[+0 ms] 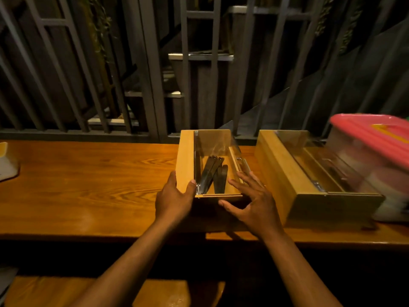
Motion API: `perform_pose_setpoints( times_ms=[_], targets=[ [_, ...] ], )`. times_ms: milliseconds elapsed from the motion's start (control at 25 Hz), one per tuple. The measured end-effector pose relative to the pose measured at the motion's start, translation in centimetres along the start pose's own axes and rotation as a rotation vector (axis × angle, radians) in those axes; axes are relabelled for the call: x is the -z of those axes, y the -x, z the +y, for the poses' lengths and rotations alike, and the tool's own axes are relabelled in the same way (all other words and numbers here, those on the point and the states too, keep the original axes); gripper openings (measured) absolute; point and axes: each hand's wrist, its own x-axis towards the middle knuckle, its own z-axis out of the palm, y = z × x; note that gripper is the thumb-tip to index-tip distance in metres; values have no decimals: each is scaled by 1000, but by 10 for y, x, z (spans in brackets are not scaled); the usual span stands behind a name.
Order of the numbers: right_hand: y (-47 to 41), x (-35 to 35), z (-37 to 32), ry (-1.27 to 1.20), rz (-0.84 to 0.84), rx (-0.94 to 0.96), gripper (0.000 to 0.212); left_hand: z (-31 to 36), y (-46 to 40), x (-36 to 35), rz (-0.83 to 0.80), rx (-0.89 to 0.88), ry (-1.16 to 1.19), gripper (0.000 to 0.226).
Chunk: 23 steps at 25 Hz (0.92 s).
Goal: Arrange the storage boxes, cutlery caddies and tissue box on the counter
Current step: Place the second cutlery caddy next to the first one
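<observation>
A wooden cutlery caddy (185, 158) with a clear lid stands in the middle of the wooden counter (88, 185), with dark cutlery handles (213, 175) inside. My left hand (173, 199) grips its near left corner. My right hand (252, 200) is at its near right corner with fingers spread, touching or just off the box. A second, larger wooden caddy (285, 180) sits to the right. Against its right side leans a clear storage box with a pink lid (371, 138), blurred.
A pale object (6, 162) lies at the counter's far left edge. Dark metal railing bars (150, 74) rise directly behind the counter. A wooden bench seat (66, 291) sits below the counter's front edge.
</observation>
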Motion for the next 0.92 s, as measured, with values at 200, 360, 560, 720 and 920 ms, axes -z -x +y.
perform_pose_setpoints(
  times_ms=[200, 360, 560, 720, 920],
  targets=[
    [0, 26, 26, 51, -15, -29, 62, 28, 11, -28, -17, -47, 18, 59],
    [-3, 33, 36, 47, 21, -51, 62, 43, 11, -39, -43, -60, 10, 57],
    [-4, 36, 37, 56, 10, -67, 63, 45, 10, -40, -91, -45, -19, 59],
    [-4, 36, 24, 195, 23, -73, 60, 44, 11, -18, -134, -137, -231, 61],
    [-20, -7, -46, 174, 65, 3, 53, 19, 11, 71, 123, -281, -649, 61]
  ],
)
